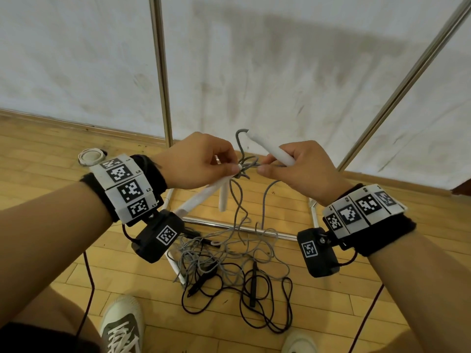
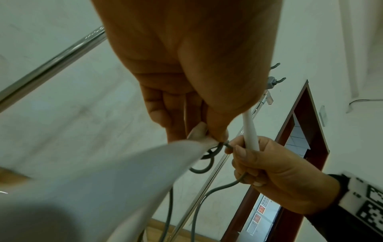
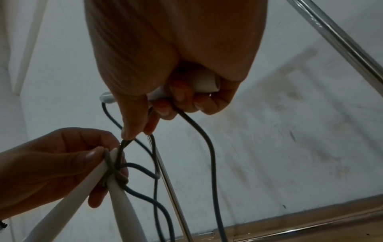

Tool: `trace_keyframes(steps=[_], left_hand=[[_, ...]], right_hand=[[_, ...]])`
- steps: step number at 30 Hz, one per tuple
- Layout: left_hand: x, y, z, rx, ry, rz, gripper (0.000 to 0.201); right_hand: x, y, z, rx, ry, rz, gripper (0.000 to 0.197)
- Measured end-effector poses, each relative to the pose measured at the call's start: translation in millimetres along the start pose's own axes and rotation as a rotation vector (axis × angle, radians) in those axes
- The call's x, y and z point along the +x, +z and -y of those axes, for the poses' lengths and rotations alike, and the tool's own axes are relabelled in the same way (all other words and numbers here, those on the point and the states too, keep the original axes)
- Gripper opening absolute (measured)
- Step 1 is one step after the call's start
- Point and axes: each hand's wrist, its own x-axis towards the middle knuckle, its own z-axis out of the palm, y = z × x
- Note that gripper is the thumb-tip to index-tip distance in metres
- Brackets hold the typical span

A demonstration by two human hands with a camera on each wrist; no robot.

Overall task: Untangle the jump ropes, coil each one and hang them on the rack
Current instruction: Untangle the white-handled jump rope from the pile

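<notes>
Both hands work a knot of grey rope (image 1: 246, 166).
Left hand (image 1: 196, 161) pinches two white handles (image 1: 204, 197) at the knot; right hand (image 1: 298, 166) grips a third (image 1: 270, 149), fingertips pinching rope.

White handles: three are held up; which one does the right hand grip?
The white handle pointing up and away in the right hand; the left hand holds the other two hanging down.

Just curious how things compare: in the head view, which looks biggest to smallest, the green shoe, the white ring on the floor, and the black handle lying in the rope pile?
1. Green shoe, though it is nearest the camera.
2. White ring.
3. Black handle: longer than the ring, far thinner, so this order is unsure.
</notes>
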Motion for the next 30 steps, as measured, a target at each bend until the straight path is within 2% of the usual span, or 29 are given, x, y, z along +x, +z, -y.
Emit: trace_keyframes(steps=[3, 6, 10, 12, 17, 20, 22, 25, 30], left_hand=[[0, 0, 0, -0.055, -0.019, 0.003, 0.010], [-2, -1, 0, -0.037, -0.014, 0.051, 0.012], [-2, 8, -6, -0.025, -0.070, 0.065, 0.037], [0, 13, -11, 0.032, -0.057, 0.046, 0.041], [1, 15, -14, 0.001, -0.028, 0.074, 0.029], [0, 17, -14, -0.021, -0.041, 0.021, 0.018], [0, 19, -15, -0.038, -0.052, -0.028, 0.021], [1, 20, -14, -0.076, -0.091, -0.052, 0.022], [-2, 12, -7, -0.074, -0.119, 0.037, 0.016]], right_hand=[[0, 1, -2, -0.024, -0.003, -0.002, 0.008], [0, 5, -3, -0.010, 0.009, -0.009, 0.014], [-2, 9, 2, 0.068, -0.011, 0.050, 0.009], [-4, 13, 5, 0.078, -0.051, 0.081, 0.012], [-5, 18, 5, 0.043, -0.052, 0.080, 0.014], [-6, 19, 3, 0.014, -0.041, 0.055, 0.015], [-6, 20, 5, -0.036, -0.046, 0.012, 0.014], [-4, 19, 9, -0.123, -0.046, -0.044, 0.024], [-2, 2, 4, -0.034, 0.024, -0.074, 0.013]])
